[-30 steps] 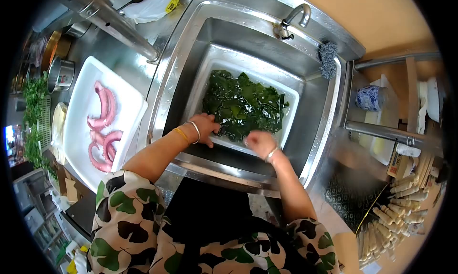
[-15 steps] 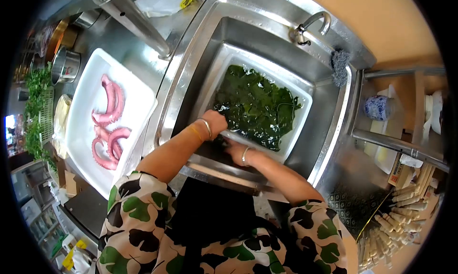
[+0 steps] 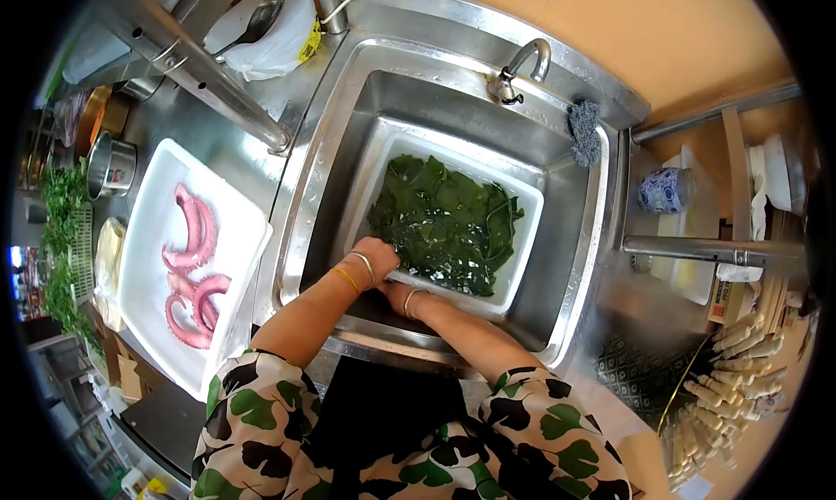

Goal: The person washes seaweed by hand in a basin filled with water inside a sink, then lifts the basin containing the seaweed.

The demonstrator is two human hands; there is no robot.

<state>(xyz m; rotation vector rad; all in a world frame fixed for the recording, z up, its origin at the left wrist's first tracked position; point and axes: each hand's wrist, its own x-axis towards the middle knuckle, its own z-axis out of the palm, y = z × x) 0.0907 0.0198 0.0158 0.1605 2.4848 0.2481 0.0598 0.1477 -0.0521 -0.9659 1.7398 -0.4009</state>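
Observation:
Dark green seaweed leaves (image 3: 444,221) lie in water in a white tub (image 3: 529,230) set inside the steel sink. My left hand (image 3: 376,258) is closed at the tub's near left corner, by the edge of the leaves. What its fingers hold is hidden under the knuckles. Just below and touching close to it, my right hand (image 3: 399,298) reaches in at the tub's near side. Its fingers are out of sight behind the left hand and in the shadow.
Pink octopus tentacles (image 3: 193,230) rest in a white tray (image 3: 144,300) on the left counter. A faucet (image 3: 527,69) and a grey scouring pad (image 3: 584,132) are at the sink's back right. A steel leg (image 3: 218,91) rises at the upper left.
My right hand has moved left, up close to my left hand. The view has shifted, so the sink contents appear lower and further left.

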